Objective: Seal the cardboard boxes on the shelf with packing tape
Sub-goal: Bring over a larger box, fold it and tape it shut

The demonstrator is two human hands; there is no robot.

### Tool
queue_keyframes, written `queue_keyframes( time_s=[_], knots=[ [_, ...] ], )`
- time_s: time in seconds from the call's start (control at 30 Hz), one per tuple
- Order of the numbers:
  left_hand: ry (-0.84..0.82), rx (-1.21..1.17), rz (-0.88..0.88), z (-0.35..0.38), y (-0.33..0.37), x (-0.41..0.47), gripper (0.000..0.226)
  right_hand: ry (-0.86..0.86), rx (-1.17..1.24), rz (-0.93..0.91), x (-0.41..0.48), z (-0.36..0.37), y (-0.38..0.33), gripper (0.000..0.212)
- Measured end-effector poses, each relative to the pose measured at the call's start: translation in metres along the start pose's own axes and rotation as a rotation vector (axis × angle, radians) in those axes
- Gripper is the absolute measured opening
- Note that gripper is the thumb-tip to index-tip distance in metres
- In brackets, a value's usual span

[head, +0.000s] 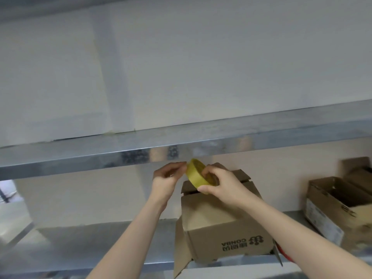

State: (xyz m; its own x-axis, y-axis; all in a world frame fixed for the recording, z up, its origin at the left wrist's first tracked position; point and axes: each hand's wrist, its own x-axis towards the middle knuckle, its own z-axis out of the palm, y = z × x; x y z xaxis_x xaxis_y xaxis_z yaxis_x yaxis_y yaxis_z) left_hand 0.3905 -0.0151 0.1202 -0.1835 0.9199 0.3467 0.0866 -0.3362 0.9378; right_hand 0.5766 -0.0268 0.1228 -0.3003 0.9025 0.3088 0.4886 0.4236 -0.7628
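**tapefan:** Grey metal racking (pixel 80 160) against a pale wall, nothing fancy. So what are the hands up to?

**shelfdweller:** right hand (pixel 219 186) is wrapped round the yellow ring-shaped roll of packing tape (pixel 196 176), fingers hooked into the core, thumb under the rim. left hand (pixel 167 176) pinches at the roll's outer face, fingertips curled tight. Can't tell if a loose end is lifted, too small to see.

**tapefan:** Hunting for the tape end, I reckon.

**shelfdweller:** Same guess. I'd hold the roll steady, scrape with a nail, then pull a decent length before going near the flaps. Both wrists are cocked up and the forearms reach in from below. The roll sits tilted just above the brown cardboard box with dark printing on its front (pixel 217 222), close under the racking's upper beam.

**tapefan:** Box ready?

**shelfdweller:** Not really. It stands on the lower shelf deck (pixel 90 244), top flaps raised with a gap, one lower flap hanging over the edge. Press those flat first. Another open brown carton (pixel 330 204) sits well apart to the right.
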Motion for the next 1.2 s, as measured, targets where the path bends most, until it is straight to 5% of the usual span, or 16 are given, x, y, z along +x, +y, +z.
queue_keyframes(
  time_s=[0.17, 0.3, 0.4, 0.5, 0.6, 0.67, 0.77, 0.87, 1.0, 1.2],
  knots=[
    [0.081, -0.118, -0.066, 0.014, 0.004, 0.002, 0.005, 0.074, 0.015, 0.019, -0.005, -0.003, 0.001, 0.035],
    [0.196, -0.161, -0.116, 0.022, 0.008, 0.004, 0.009, 0.153, 0.214, 0.174, -0.008, -0.003, -0.011, 0.095],
    [0.216, -0.186, -0.126, 0.028, 0.010, 0.002, 0.011, 0.114, 0.578, 0.291, -0.009, 0.000, -0.018, 0.115],
    [0.206, -0.264, -0.121, 0.033, 0.013, -0.003, 0.011, 0.006, 1.022, 0.530, -0.010, 0.000, -0.024, 0.080],
    [0.158, -0.302, -0.132, 0.032, 0.015, -0.006, 0.009, -0.052, 1.133, 0.638, -0.014, 0.001, -0.023, 0.023],
    [0.093, -0.223, -0.127, 0.026, 0.012, -0.008, 0.008, 0.052, 1.102, 0.626, -0.012, -0.005, -0.020, 0.009],
    [-0.012, -0.045, -0.083, 0.018, 0.002, -0.014, 0.010, 0.195, 0.707, 0.551, -0.009, -0.017, -0.016, 0.021],
    [-0.128, -0.200, -0.122, 0.021, 0.004, -0.021, 0.016, 0.237, 0.453, 0.460, -0.008, -0.021, -0.013, 0.024],
    [-0.176, -0.492, -0.295, 0.023, 0.019, -0.023, 0.026, 0.235, 0.481, 0.446, -0.009, -0.024, -0.013, 0.025],
    [-0.149, -0.349, -0.395, 0.026, 0.017, -0.018, 0.012, 0.157, 0.558, 0.475, -0.015, -0.024, -0.015, 0.031]
  ],
)
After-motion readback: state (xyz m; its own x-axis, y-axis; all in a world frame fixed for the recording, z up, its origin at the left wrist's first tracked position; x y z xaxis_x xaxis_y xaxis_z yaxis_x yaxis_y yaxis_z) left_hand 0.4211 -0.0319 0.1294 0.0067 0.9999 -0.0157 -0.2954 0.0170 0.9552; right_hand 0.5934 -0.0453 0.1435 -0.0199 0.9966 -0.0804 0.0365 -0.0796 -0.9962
